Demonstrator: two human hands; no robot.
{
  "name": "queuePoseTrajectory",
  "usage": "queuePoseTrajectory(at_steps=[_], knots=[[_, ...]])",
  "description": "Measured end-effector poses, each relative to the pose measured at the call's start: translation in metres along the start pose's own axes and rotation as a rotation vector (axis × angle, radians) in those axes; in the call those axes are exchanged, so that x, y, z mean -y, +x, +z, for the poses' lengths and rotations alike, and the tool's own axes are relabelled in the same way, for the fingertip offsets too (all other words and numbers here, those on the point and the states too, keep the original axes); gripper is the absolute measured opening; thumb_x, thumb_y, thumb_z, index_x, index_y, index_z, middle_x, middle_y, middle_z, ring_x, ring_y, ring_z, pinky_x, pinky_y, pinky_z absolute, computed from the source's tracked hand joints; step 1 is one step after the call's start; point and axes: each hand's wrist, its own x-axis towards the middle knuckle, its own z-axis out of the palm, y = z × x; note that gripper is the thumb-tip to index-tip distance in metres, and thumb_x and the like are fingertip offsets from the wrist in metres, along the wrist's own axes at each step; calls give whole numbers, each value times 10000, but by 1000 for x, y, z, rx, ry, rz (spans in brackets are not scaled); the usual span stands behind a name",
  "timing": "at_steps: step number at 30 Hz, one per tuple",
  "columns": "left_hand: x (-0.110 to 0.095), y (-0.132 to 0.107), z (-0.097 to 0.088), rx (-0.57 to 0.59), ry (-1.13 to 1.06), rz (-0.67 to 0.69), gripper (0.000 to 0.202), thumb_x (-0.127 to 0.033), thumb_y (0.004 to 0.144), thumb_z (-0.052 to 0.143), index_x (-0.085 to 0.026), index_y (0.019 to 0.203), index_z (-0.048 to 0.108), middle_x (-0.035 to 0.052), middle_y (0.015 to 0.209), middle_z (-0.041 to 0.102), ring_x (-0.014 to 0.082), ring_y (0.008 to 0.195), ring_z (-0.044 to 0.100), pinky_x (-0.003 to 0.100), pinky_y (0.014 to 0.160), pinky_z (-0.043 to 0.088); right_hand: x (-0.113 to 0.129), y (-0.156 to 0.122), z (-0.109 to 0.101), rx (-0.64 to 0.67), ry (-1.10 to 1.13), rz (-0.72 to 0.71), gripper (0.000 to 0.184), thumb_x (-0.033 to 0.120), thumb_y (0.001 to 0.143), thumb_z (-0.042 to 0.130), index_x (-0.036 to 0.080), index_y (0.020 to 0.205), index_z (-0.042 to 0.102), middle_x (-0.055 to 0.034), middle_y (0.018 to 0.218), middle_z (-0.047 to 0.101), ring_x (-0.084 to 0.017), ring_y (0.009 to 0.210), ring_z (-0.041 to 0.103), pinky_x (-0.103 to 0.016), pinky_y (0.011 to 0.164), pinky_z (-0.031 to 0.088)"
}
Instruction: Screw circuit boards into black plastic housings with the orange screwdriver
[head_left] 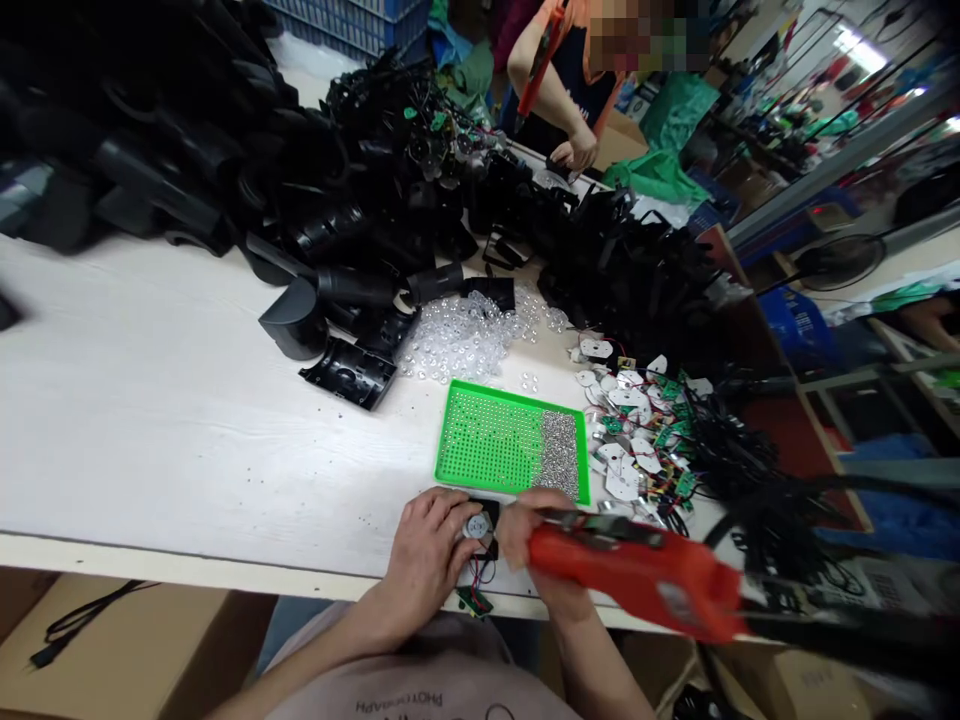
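My left hand (pixel 431 545) is closed on a small black plastic housing (pixel 489 545) at the table's front edge. Fingers rest beside a round silvery disc (pixel 477 526) with printed marks, set on that piece. Thin red and dark wires run down from it to a green circuit board (pixel 474 601) hanging over the edge. My right hand (pixel 536 535) grips a red electric screwdriver (pixel 637 575), held nearly level, pointing left towards the housing. Its tip is hard to make out. Just beyond both hands lies a green perforated tray (pixel 487 440), with small silvery screws (pixel 559 455) heaped at its right end.
Clear plastic lenses (pixel 465 340) lie in a pile behind the tray. Black shell parts (pixel 349 372) spread across the back left. White plates with wires (pixel 626 470) and black cables (pixel 739 440) crowd the right. Across the table, another person's hand (pixel 581 150) works.
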Motion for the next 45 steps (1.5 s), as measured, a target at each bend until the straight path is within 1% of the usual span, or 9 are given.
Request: queuePoseTrajectory(at_steps=[2,4,7,10,21,25,33,38,45], knots=[[0,-1,0,-7,-7,7,264,-250,908,569,-216,1169,582,79,1111,640,246,1044,547,397,871,447,8,21,-3,-39,93,-139,605,764,675,601,343,1109,622,62,458,492,-149,343,416,-303,378,375],[1,-2,0,-15,-8,-18,288,-277,908,578,-219,1190,561,83,1138,628,250,1063,551,403,882,450,6,49,-10,-98,110,-235,584,708,686,645,328,1127,599,76,477,481,-127,353,402,-268,382,369],[3,-3,-1,-44,0,-120,352,-367,887,611,-200,1185,528,98,1137,622,263,1049,570,408,845,469,-12,83,-20,-130,52,-223,657,719,655,651,264,1124,576,93,481,444,-108,351,373,-241,368,350],[4,-3,-1,-55,-7,-162,364,-429,873,620,-201,1140,523,86,1082,642,265,996,596,408,810,474,-32,97,-25,-128,22,-182,689,750,649,614,244,1113,560,95,496,437,-100,358,366,-232,369,341],[5,-4,0,-54,4,-150,359,-447,884,597,-206,1133,505,83,1070,650,266,983,605,405,801,470,-49,94,-29,-10,-2,-153,508,623,699,645,231,1006,549,87,507,458,-105,392,409,-238,413,365],[4,-3,1,-51,-15,-178,364,-421,849,652,-214,1118,520,77,1063,654,265,976,608,403,799,473,-46,96,-27,-41,-29,-145,541,642,687,644,243,1038,548,87,520,463,-110,401,416,-231,397,350],[-2,-6,-13,-37,-85,-142,494,-254,837,610,-195,1306,470,117,1249,565,270,1158,521,433,935,449,25,84,1,-138,115,-178,576,756,718,543,282,1043,581,89,486,408,-104,333,342,-236,346,326],[-1,-1,-22,-227,-51,-62,371,-349,913,582,-232,1265,568,76,1031,651,221,993,581,378,841,467,40,50,30,-40,245,-61,613,781,688,570,292,1056,602,88,469,417,-108,300,333,-248,318,330],[-2,1,-26,-182,-172,-131,208,-370,924,573,-260,919,749,24,765,688,171,775,597,342,721,463,33,33,48,28,279,-7,641,796,672,579,296,1074,574,102,455,394,-103,301,316,-231,321,308]])
